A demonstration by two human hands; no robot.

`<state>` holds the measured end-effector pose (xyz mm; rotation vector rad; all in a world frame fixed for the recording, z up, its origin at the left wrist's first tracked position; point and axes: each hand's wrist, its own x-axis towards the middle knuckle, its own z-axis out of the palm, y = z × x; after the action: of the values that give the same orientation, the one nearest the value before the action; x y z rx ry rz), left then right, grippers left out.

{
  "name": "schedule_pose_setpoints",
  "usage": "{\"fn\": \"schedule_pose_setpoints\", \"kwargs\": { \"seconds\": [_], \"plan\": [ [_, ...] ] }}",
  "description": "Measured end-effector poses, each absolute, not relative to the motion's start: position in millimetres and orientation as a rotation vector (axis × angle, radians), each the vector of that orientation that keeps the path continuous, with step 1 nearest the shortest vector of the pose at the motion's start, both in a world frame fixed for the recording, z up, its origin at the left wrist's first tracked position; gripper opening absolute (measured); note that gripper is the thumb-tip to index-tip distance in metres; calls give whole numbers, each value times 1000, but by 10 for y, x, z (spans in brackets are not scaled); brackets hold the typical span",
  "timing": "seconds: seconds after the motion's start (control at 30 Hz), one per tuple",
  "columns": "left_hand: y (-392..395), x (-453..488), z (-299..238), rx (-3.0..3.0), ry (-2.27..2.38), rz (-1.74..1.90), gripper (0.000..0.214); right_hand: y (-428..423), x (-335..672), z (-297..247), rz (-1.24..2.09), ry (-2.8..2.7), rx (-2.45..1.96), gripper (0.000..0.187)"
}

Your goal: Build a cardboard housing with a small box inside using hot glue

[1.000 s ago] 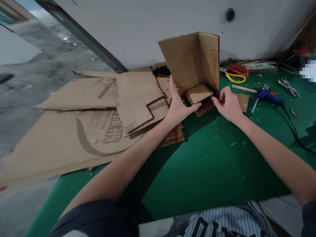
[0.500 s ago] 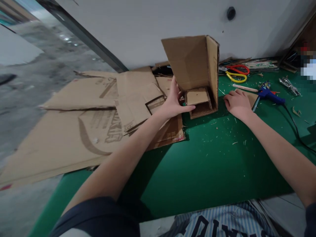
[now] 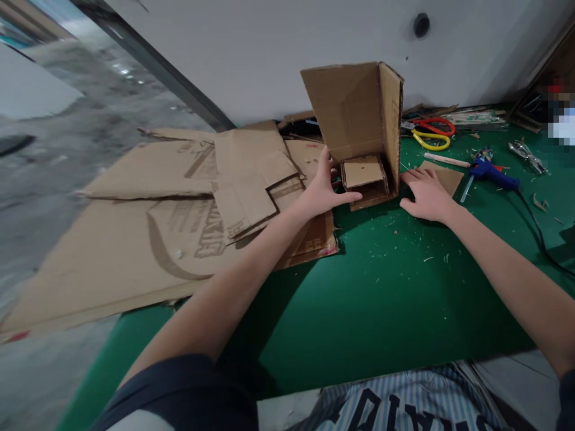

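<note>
1. The left hand [image 3: 320,190] hides the lower left side of the cardboard stand [image 3: 350,114], and its fingers beyond the first are partly lost behind that side.
2. The right hand [image 3: 427,194] covers the near left part of a flat cardboard piece [image 3: 448,178]; what lies beneath the palm is too dark to make out.
3. The scissors [image 3: 433,135] show their red and yellow handles near the back edge of the table [image 3: 368,287], but the blades run out of sight behind the stand's right panel.
4. The glue gun [image 3: 492,172] lies toward the table's right end, its black cord [image 3: 539,237] cut off by the picture's edge. A blurred patch [image 3: 561,120] in the far right corner cannot be read.
5. The stand is on the table, nearer the back edge than the front: two tall panels meet upright at a corner, and a low block [image 3: 363,170] sits at their foot.
6. The left thumb reaches along the front of the block while the fingers lie at its left side — thumb and fingers apart, with the block's left corner between them. Whether they press on it, I cannot tell.
7. The right fingers lie close together, bent palm down, just beside the right panel; whether they grip anything is hidden.
8. Cardboard sheets [image 3: 112,239] overhang the table's left edge.
</note>
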<state>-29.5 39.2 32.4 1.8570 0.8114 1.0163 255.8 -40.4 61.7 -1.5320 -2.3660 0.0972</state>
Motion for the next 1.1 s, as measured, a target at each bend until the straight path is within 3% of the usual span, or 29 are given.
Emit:
{"fn": "schedule_pose_setpoints", "kwargs": {
  "seconds": [0.17, 0.3, 0.43, 0.6, 0.67, 0.77, 0.83, 0.9, 1.0, 1.1],
  "plan": [
    [298, -228, 507, 1561, 879, 1193, 119, -446, 2450, 614, 64, -2279, -1585, 38],
    [298, -304, 788, 1361, 847, 1456, 86, -469, 2410, 633, 61, -2274, -1513, 31],
    [310, -362, 953, 1172, 796, 1511, 59, -532, 2300, 749, 335, -2498, -1247, 30],
    [282, -302, 916, 1005, 826, 1417, 50, -440, 2111, 836, 649, -2627, -1114, 28],
    [271, -271, 888, 996, 821, 1355, 48, -288, 2137, 813, 555, -2668, -1211, 29],
    [266, -248, 872, 986, 849, 1301, 41, -73, 2262, 774, 160, -2575, -1633, 49],
    [260, -244, 880, 959, 866, 1275, 37, -42, 2308, 785, 59, -2460, -1648, 57],
    [243, -239, 893, 936, 863, 1243, 36, -130, 2261, 834, 187, -2351, -1534, 61],
    [200, -204, 884, 939, 860, 1203, 37, -381, 2024, 932, 720, -2199, -1423, 74],
    [152, -120, 821, 944, 878, 1210, 38, -565, 1740, 977, 931, -2097, -1478, 63]
  ]
}}
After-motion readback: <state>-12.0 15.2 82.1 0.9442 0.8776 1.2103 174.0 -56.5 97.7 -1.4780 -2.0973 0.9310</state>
